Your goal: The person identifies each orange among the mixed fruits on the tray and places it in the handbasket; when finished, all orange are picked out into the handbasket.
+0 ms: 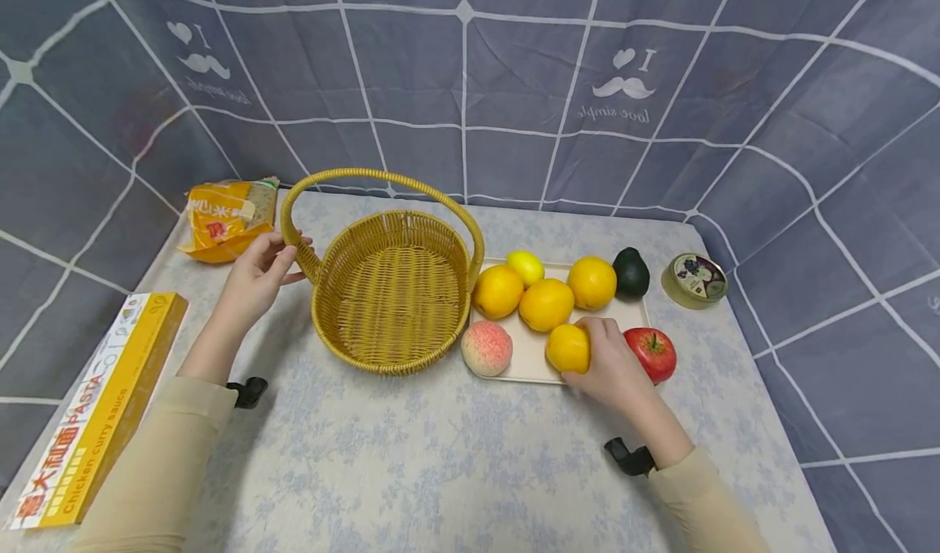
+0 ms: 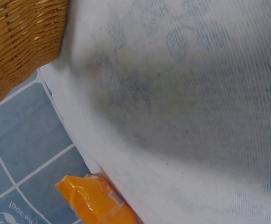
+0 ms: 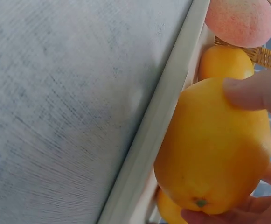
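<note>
A round yellow wicker basket (image 1: 330, 337) stands on the table, its woven bottom in sight and its tall handle (image 1: 382, 176) upright. My left hand (image 1: 253, 280) holds the handle near its left base, thumb in front and fingers partly behind it. At the front of a white tray (image 1: 529, 361), my right hand (image 1: 609, 365) grips an orange (image 3: 214, 149) between thumb and fingers. Three more oranges (image 1: 547, 304), a lemon (image 1: 525, 267), a peach (image 1: 488, 348), an avocado (image 1: 631, 274) and a red apple (image 1: 652, 354) are on or at the edges of the tray.
A round tin (image 1: 694, 280) sits right of the tray. Behind my left hand is an orange food packet (image 1: 228, 218), and a pasta box (image 1: 103, 406) lies along the left edge. Blue checked cloth (image 1: 411, 72) hangs behind and beside the table.
</note>
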Available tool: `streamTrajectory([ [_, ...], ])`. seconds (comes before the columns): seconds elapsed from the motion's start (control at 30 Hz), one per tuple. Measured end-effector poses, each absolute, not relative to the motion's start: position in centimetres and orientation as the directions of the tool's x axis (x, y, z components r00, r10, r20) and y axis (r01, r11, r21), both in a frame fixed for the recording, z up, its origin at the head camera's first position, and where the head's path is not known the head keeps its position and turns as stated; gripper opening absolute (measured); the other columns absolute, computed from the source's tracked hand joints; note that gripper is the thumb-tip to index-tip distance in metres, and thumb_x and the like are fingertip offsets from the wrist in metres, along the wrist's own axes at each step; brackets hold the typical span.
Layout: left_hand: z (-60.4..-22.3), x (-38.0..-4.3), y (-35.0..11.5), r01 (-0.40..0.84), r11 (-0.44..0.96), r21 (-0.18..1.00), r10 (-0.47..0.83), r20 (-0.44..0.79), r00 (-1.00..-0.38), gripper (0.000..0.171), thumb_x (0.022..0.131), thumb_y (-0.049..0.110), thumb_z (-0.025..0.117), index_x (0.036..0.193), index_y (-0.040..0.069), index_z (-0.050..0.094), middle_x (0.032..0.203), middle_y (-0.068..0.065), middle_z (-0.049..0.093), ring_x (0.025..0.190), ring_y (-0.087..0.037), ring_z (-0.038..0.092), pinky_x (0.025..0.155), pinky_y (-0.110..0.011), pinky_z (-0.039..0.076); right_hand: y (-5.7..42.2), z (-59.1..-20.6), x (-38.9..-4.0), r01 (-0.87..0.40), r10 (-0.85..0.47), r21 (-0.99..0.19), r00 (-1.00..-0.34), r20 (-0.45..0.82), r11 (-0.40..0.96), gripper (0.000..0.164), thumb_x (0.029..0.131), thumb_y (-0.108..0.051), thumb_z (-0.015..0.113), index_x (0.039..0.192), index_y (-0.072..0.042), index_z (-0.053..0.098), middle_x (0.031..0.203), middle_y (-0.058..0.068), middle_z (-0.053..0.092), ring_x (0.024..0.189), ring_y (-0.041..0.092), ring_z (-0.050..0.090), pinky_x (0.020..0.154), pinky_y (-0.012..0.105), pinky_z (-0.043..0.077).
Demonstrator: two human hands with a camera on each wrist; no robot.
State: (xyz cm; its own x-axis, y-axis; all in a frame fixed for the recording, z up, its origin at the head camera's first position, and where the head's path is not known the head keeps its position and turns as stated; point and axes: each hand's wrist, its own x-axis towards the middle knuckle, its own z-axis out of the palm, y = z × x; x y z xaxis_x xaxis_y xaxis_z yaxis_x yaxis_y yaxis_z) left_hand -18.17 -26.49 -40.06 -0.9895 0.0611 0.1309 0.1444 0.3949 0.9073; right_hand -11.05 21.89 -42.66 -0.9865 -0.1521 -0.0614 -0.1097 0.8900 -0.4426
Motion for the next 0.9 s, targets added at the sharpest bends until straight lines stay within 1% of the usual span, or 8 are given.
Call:
streamTrajectory([
  [0.17, -40.2, -17.9, -26.5, 0.112, 0.428, 0.897, 0.068, 0.092, -0.993, 0.043, 0.106, 0.028, 0.041, 0.136, -0.003, 0.041, 0.133, -0.012, 0.054, 0.104, 0.010, 0.055, 0.079, -0.012, 0.055, 22.1, -43.1, -10.8, -0.040, -0.115, -0.493, -0.986, -0.122, 0.869, 0.075, 0.074, -0.025, 0.083, 0.132, 0.001, 0.042, 0.123, 0.023, 0.048, 0.106, 0.035, 0.054, 0.094, 0.055, 0.050],
  [0.3, -40.2, -18.0, -26.4, 0.130, 0.432, 0.893, 0.069, 0.111, -0.991, 0.044, 0.106, 0.028, 0.041, 0.137, -0.003, 0.041, 0.133, -0.012, 0.054, 0.105, 0.010, 0.054, 0.079, -0.011, 0.054, 22.3, -42.7, -10.8, 0.005, -0.087, -0.578, -0.988, -0.131, 0.816, 0.078, 0.076, -0.030, 0.082, 0.135, -0.001, 0.040, 0.129, 0.020, 0.047, 0.112, 0.034, 0.052, 0.099, 0.055, 0.048],
  [0.4, -39.9, -18.3, -26.3, 0.142, 0.441, 0.886, 0.065, 0.126, -0.990, 0.043, 0.106, 0.029, 0.041, 0.136, -0.003, 0.041, 0.132, -0.007, 0.054, 0.105, 0.011, 0.054, 0.079, -0.010, 0.054, 22.4, -42.0, -11.0, 0.028, -0.070, -0.662, -0.990, -0.121, 0.749, 0.077, 0.078, -0.032, 0.080, 0.137, -0.004, 0.039, 0.134, 0.018, 0.047, 0.116, 0.035, 0.051, 0.101, 0.054, 0.047],
  [0.47, -39.9, -18.3, -26.3, 0.137, 0.445, 0.885, 0.060, 0.123, -0.991, 0.043, 0.106, 0.029, 0.041, 0.136, -0.002, 0.041, 0.132, -0.008, 0.054, 0.105, 0.011, 0.054, 0.079, -0.010, 0.054, 22.5, -41.6, -11.1, 0.041, -0.069, -0.707, -0.990, -0.126, 0.706, 0.076, 0.081, -0.033, 0.079, 0.138, -0.005, 0.038, 0.135, 0.019, 0.047, 0.118, 0.035, 0.051, 0.101, 0.054, 0.047],
  [0.53, -39.8, -18.3, -26.2, 0.126, 0.448, 0.885, 0.053, 0.114, -0.992, 0.044, 0.106, 0.030, 0.041, 0.136, -0.002, 0.041, 0.133, -0.012, 0.054, 0.104, 0.010, 0.053, 0.078, -0.010, 0.054, 22.4, -41.2, -11.2, 0.056, -0.072, -0.744, -0.988, -0.138, 0.666, 0.075, 0.083, -0.033, 0.077, 0.139, -0.005, 0.036, 0.136, 0.019, 0.047, 0.120, 0.036, 0.050, 0.103, 0.053, 0.046],
  [0.7, -39.8, -18.4, -26.1, 0.110, 0.435, 0.894, 0.047, 0.099, -0.994, 0.045, 0.106, 0.031, 0.041, 0.136, -0.002, 0.041, 0.135, -0.019, 0.052, 0.104, 0.009, 0.054, 0.078, -0.011, 0.054, 21.6, -40.4, -11.4, 0.079, -0.093, -0.840, -0.984, -0.152, 0.537, 0.072, 0.086, -0.023, 0.073, 0.142, -0.001, 0.034, 0.142, 0.021, 0.042, 0.128, 0.036, 0.045, 0.112, 0.054, 0.039],
  [0.77, -39.9, -18.4, -26.1, 0.121, 0.440, 0.890, 0.050, 0.111, -0.993, 0.044, 0.106, 0.030, 0.041, 0.136, -0.003, 0.041, 0.135, -0.018, 0.052, 0.104, 0.009, 0.054, 0.078, -0.010, 0.054, 21.0, -40.1, -11.5, 0.077, -0.111, -0.876, -0.983, -0.147, 0.477, 0.071, 0.086, -0.019, 0.072, 0.143, 0.000, 0.033, 0.145, 0.021, 0.040, 0.131, 0.036, 0.043, 0.114, 0.051, 0.037],
  [0.9, -40.0, -18.3, -26.0, 0.146, 0.451, 0.880, 0.048, 0.139, -0.989, 0.043, 0.107, 0.028, 0.040, 0.135, -0.003, 0.041, 0.132, -0.013, 0.054, 0.104, 0.010, 0.054, 0.078, -0.009, 0.054, 19.2, -39.5, -11.7, 0.076, -0.174, -0.947, -0.975, -0.135, 0.314, 0.068, 0.087, -0.009, 0.068, 0.144, 0.003, 0.032, 0.147, 0.021, 0.038, 0.132, 0.035, 0.042, 0.107, 0.026, 0.044],
])
